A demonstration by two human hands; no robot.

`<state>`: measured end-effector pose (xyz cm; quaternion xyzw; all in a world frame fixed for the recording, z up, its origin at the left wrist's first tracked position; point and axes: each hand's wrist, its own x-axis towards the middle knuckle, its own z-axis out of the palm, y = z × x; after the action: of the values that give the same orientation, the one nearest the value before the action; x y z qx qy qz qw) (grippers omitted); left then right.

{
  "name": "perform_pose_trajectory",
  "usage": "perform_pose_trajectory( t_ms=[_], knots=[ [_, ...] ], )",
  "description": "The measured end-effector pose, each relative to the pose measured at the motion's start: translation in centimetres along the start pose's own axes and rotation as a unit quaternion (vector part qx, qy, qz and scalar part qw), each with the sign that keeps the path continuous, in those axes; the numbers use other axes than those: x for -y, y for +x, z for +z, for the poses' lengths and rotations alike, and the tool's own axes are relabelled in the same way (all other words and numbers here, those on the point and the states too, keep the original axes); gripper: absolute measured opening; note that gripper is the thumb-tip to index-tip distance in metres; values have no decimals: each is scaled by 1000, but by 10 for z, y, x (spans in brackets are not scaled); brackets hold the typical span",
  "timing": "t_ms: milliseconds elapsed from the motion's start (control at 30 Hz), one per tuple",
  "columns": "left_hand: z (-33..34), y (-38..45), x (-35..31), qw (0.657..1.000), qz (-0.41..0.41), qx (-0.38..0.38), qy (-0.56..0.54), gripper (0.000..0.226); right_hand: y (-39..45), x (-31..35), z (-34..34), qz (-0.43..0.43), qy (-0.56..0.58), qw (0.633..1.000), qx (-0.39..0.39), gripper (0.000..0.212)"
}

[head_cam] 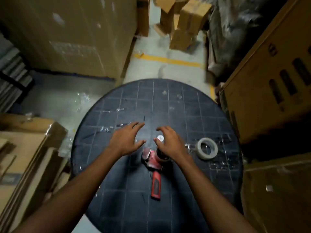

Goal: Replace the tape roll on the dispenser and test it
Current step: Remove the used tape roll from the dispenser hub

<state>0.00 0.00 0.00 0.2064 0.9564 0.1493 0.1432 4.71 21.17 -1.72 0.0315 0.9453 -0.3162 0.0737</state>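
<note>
Both hands hover empty, fingers spread. Dispenser (154, 163) lies just near of right hand (170, 142), handle pointing near. Tape roll (207, 148) lies right, nearer the right hand than the left hand (126, 140).

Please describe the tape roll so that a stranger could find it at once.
On the round dark grid-lined table, look right of the right hand. There lies flat the pale ring-shaped tape roll, apart from the red tape dispenser.
</note>
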Motion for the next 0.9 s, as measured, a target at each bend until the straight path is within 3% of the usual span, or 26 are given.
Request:
perform_pose_trajectory(
  t_ms=[133, 367, 567, 900],
  knots=[
    [51, -9, 9, 998, -10, 62, -7, 85, -24, -26, 42, 29, -52, 998, 10, 51],
    [107, -16, 17, 997, 14, 70, -30, 80, -51, -55, 91, 60, -63, 996, -7, 63],
    [121, -24, 18, 997, 17, 37, -71, 77, -59, -55, 114, 76, 30, 995, -51, 63],
    [131, -75, 29, 993, -50, -52, -96, 76, -76, -27, 146, 48, 51, 997, -45, 61]
  ],
)
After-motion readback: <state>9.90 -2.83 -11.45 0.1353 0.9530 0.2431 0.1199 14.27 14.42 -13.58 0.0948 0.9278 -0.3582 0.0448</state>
